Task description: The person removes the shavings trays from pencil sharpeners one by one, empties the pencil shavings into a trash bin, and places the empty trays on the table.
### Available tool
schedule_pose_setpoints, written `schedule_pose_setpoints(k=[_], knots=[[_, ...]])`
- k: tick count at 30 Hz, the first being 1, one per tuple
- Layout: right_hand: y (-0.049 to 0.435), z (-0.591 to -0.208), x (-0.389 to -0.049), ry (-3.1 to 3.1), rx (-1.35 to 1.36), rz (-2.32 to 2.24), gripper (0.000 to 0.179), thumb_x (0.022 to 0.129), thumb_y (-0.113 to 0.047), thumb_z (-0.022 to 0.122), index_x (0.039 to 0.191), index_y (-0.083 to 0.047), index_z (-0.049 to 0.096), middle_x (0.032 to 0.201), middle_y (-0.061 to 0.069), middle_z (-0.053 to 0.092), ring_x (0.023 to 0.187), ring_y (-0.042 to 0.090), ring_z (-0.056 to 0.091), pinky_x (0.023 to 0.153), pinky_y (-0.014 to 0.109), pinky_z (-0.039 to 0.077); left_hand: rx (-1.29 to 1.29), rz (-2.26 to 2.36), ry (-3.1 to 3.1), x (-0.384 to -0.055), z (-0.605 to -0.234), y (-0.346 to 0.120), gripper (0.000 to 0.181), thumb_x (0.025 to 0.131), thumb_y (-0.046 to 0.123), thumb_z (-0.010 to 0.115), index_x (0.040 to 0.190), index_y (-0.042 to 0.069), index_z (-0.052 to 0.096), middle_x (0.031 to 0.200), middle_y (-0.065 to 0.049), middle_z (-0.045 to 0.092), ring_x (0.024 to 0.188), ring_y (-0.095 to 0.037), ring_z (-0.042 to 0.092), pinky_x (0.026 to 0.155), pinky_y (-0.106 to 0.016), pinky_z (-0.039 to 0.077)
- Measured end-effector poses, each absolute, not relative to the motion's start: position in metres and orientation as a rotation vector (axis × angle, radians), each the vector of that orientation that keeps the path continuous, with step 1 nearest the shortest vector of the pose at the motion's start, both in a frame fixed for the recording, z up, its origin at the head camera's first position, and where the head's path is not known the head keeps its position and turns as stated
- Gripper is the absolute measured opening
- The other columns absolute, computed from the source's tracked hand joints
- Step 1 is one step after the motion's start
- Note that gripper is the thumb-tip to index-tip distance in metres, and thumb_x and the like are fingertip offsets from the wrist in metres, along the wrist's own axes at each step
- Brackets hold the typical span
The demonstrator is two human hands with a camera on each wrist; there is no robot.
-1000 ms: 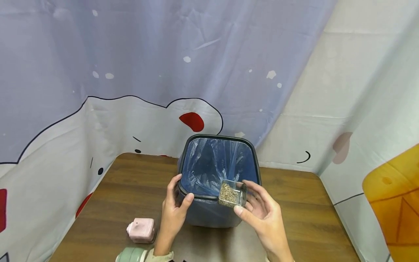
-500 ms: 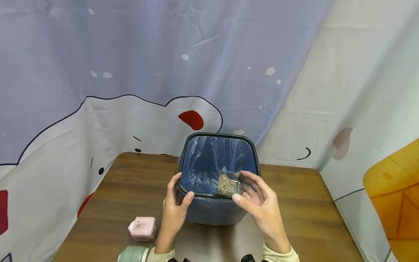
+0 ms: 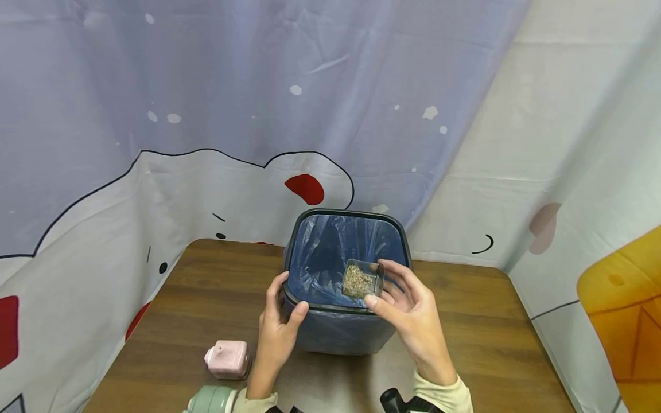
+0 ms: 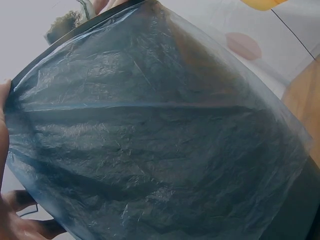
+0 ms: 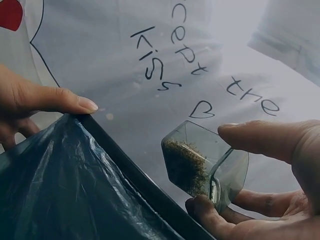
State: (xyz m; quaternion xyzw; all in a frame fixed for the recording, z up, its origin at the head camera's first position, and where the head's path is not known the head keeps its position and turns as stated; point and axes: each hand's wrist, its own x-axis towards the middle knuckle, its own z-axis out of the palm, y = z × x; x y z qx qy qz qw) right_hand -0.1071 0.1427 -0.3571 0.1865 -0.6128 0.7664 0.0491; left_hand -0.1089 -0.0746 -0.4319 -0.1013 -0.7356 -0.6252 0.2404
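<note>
A trash bin (image 3: 338,335) with a dark rim and a clear bluish liner bag (image 3: 330,235) stands on the table. My left hand (image 3: 277,330) holds its near left corner, the thumb on the front rim and the fingers along the side. With my right hand (image 3: 410,312) I pinch a small clear square container (image 5: 192,160) between thumb and fingers. Dry greenish-brown flakes (image 3: 355,280) are heaped at the container's left side. It is tilted, over the near right part of the bin's mouth. The lower inside of the bin is hidden from the wrist cameras.
A pink square bottle (image 3: 228,359) lies on the wooden table (image 3: 232,287) left of my left wrist, with a green bottle (image 3: 210,400) nearer to me. A printed curtain (image 3: 248,86) hangs behind and beside the table.
My right hand has carried the clear container up and farther over the bin's mouth, from in front of the front rim. My left hand keeps its hold on the bin's corner.
</note>
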Motion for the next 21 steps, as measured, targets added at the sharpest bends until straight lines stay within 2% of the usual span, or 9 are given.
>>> schedule_pose_setpoints(k=[4,9,16,21], knots=[[0.143,-0.356,-0.111,-1.877,0.591,2.33,0.06,0.075,0.013,0.065,0.13,0.008,0.039,0.128,0.026,0.046,0.109,0.031,0.053,0.089,0.032,0.046,-0.284,-1.706,-2.008,-0.109,-0.431,-0.074,0.059,0.082,0.001,0.062,0.136,0.004,0.036,0.128,-0.028,0.048,0.114,-0.038,0.049,0.086,-0.014,0.04],[0.144,-0.355,-0.116,-1.9,0.597,2.311,0.06,0.075,0.012,0.066,0.129,0.01,0.039,0.127,0.026,0.046,0.108,0.03,0.054,0.089,0.032,0.046,-0.273,-1.715,-2.015,-0.108,-0.433,-0.075,0.06,0.082,0.001,0.062,0.136,0.005,0.035,0.128,-0.028,0.048,0.114,-0.037,0.049,0.085,-0.015,0.041],[0.144,-0.354,-0.12,-1.907,0.601,2.287,0.058,0.075,0.013,0.065,0.128,0.007,0.042,0.127,0.026,0.046,0.107,0.03,0.054,0.089,0.032,0.046,-0.258,-1.721,-2.06,-0.121,-0.462,-0.079,0.064,0.085,0.009,0.064,0.14,0.022,0.033,0.135,-0.012,0.047,0.119,-0.023,0.047,0.089,-0.019,0.04],[0.141,-0.355,-0.12,-1.906,0.63,2.27,0.061,0.074,0.014,0.066,0.129,0.009,0.04,0.127,0.026,0.045,0.106,0.028,0.055,0.089,0.031,0.046,-0.268,-1.732,-2.044,-0.122,-0.464,-0.08,0.063,0.086,0.012,0.063,0.14,0.023,0.032,0.137,-0.009,0.044,0.123,-0.02,0.043,0.093,-0.018,0.037]])
